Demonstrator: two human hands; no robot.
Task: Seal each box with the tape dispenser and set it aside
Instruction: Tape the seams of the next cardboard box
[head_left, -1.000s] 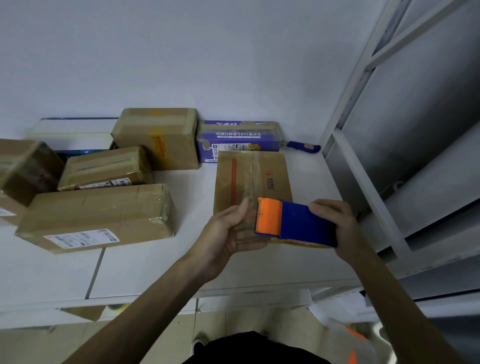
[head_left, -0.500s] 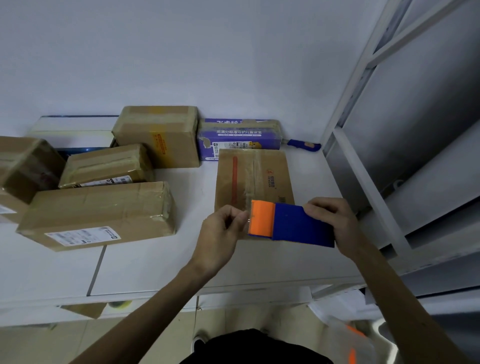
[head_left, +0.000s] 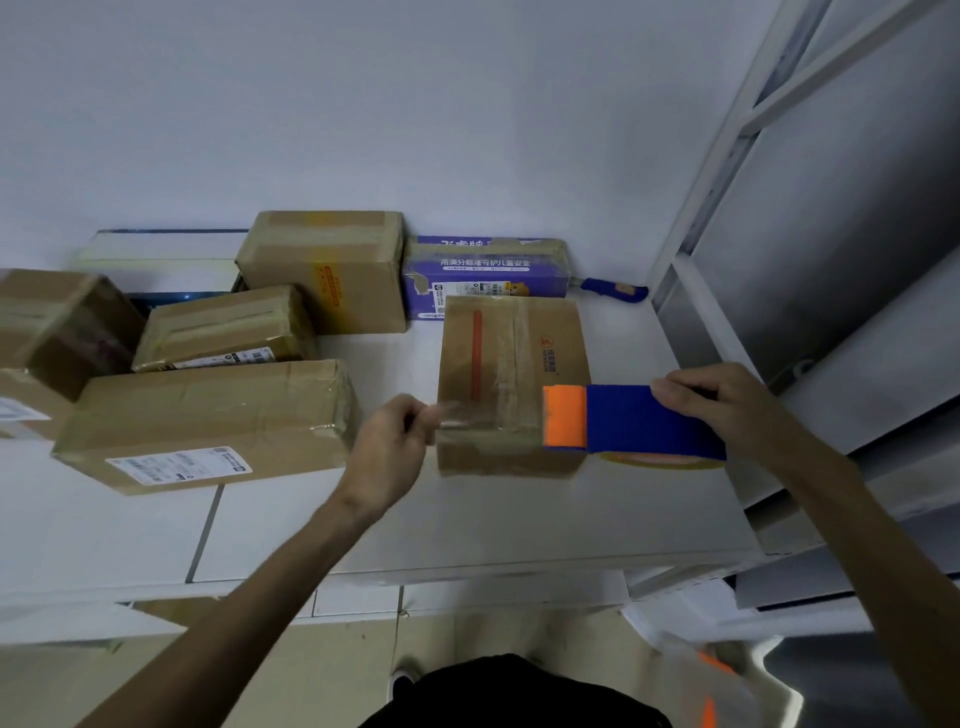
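left hand (head_left: 387, 449) fingertips pinched on free end of clear tape (head_left: 467, 418), stretched taut toward dispenser. right hand (head_left: 727, 410) curled tight around blue-orange tape dispenser (head_left: 623, 423), held off right edge of box (head_left: 511, 382), likely to span strip across near edge. box sits mid-table (head_left: 467, 525), in front of purple carton (head_left: 488, 275); other cartons (head_left: 208, 421) grouped well apart on left, probably kept clear of work.

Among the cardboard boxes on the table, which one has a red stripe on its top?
The box directly under the stretched tape, between the left hand and the tape dispenser. The other brown boxes show no red stripe.
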